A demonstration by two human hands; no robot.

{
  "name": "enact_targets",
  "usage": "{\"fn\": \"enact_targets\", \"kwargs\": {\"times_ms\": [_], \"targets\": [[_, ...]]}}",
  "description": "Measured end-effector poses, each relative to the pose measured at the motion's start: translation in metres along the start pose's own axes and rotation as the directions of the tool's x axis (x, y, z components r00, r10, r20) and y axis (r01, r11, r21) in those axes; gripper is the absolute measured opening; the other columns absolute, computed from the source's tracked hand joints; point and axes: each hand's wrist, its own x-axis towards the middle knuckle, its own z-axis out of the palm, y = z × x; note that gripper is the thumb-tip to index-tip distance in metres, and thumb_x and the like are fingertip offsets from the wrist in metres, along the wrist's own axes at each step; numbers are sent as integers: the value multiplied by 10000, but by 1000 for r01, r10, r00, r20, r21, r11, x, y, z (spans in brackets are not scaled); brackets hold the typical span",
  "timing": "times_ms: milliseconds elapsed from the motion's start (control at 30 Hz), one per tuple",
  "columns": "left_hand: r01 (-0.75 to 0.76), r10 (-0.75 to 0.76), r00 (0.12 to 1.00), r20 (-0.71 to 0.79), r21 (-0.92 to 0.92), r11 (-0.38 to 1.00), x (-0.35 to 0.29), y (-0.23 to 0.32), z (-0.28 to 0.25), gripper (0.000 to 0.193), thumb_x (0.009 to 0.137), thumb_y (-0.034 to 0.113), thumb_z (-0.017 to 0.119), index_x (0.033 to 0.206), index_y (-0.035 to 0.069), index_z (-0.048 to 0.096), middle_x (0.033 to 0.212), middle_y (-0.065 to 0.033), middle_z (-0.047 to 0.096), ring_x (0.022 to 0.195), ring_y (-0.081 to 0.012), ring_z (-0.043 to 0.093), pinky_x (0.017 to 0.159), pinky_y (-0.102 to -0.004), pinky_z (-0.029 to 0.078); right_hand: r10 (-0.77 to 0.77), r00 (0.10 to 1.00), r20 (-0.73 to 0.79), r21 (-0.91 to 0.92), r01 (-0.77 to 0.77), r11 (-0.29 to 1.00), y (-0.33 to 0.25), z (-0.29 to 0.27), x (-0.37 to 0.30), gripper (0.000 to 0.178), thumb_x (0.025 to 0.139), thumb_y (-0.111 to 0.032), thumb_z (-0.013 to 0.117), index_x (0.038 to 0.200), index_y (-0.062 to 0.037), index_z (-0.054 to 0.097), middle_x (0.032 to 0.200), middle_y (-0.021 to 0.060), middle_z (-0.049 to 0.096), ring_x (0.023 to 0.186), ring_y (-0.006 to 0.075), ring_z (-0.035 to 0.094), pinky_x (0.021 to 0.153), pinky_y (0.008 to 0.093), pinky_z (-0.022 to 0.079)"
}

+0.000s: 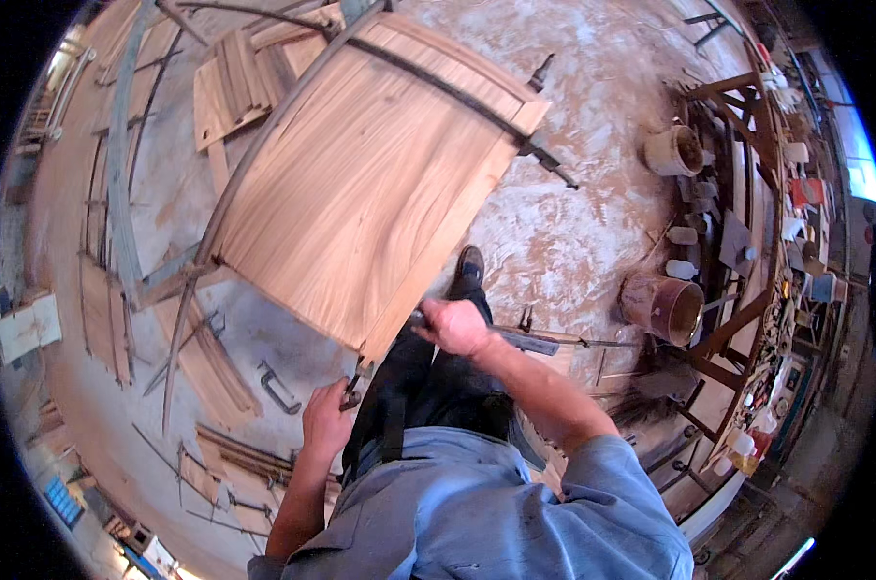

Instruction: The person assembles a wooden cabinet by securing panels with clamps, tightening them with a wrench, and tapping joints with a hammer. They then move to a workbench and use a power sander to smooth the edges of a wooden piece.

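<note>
A large pale wooden panel (pixel 361 184) lies in front of me, its near corner close to my legs. A dark bar clamp (pixel 438 85) crosses its far end, with the screw end sticking out past the right edge. My left hand (pixel 326 421) is closed around the dark metal end of a clamp (pixel 351 394) at the panel's near corner. Beside the panel's near right edge, my right hand (pixel 455 327) is closed in a fist. A bit of dark metal shows at its fingers, but what it grips is mostly hidden.
A loose C-clamp (pixel 279 389) and wooden boards (pixel 206 362) lie on the floor to the left. More cut boards (pixel 235 82) are stacked beyond the panel. On the right stand two buckets (pixel 662 307) (pixel 672 152) beside a cluttered wooden workbench (pixel 762 280).
</note>
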Motion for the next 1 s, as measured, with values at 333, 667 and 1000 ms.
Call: {"fn": "enact_targets", "kwargs": {"times_ms": [333, 667, 1000], "targets": [[-28, 26, 998, 57, 34, 999, 2, -9, 1, 316, 825, 92, 577, 1131, 18, 607, 1048, -172, 639, 982, -359, 583, 857, -436, 469, 206, 976, -74, 39, -204, 978, -5, -15, 13, 362, 843, -380, 622, 906, -46, 497, 771, 178, 625, 702, 370, 632, 604, 474, 503], [-12, 12, 998, 67, -11, 1000, 8, -8, -1, 343, 824, 137, 605, 1149, 25, 601, 1030, -178, 641, 957, -364, 588, 822, -439, 472, 405, 894, 192, -35, -406, 913, 11, -39, -55, 404, 844, -434, 601, 936, -52, 509, 835, 198, 643, 783, 404, 629, 666, 504, 495], [-96, 87, 990, 108, 76, 992, 19, -3, -1, 372, 814, 170, 602, 1153, 17, 585, 989, -167, 640, 989, -348, 576, 806, -432, 481, 133, 991, 2, 0, -133, 991, 6, -3, -11, 395, 827, -406, 631, 874, -32, 516, 763, 181, 624, 706, 361, 634, 595, 460, 499]]}}
